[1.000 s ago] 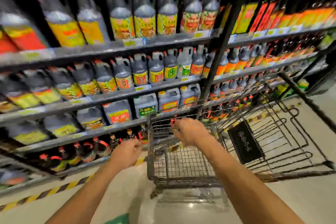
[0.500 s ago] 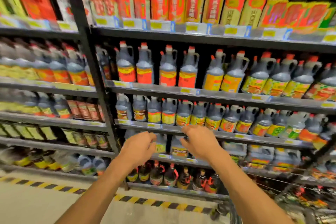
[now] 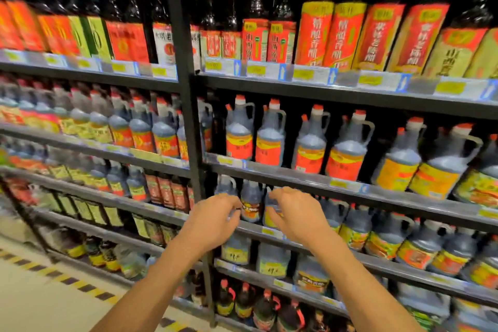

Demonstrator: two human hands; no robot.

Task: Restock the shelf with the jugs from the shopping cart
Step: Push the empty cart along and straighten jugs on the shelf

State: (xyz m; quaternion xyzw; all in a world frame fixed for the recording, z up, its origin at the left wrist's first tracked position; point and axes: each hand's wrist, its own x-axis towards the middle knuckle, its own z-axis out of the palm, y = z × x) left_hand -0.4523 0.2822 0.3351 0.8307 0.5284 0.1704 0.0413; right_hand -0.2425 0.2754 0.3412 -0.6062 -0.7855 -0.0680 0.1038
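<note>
Dark jugs with grey shoulders, red caps and orange or yellow labels fill the middle shelves (image 3: 347,186). My left hand (image 3: 215,219) and my right hand (image 3: 297,217) are both raised in front of the third shelf level, just right of the black upright post (image 3: 188,127). One small dark jug (image 3: 251,203) stands on that shelf between my two hands. The fingers of both hands are loosely curved and hold nothing. My right hand's fingertips are close to another jug (image 3: 270,217), mostly hidden behind them. The shopping cart is out of view.
Tall bottles with red and yellow labels (image 3: 342,35) line the top shelf. Larger square jugs (image 3: 272,263) sit on the shelf below my hands, and small dark bottles (image 3: 244,302) fill the bottom one. A yellow-black floor stripe (image 3: 67,280) runs along the shelf base at left.
My view has swung away from the cart and toward the shelf. Both hands left the cart handle and rose toward the jugs on the third shelf level.
</note>
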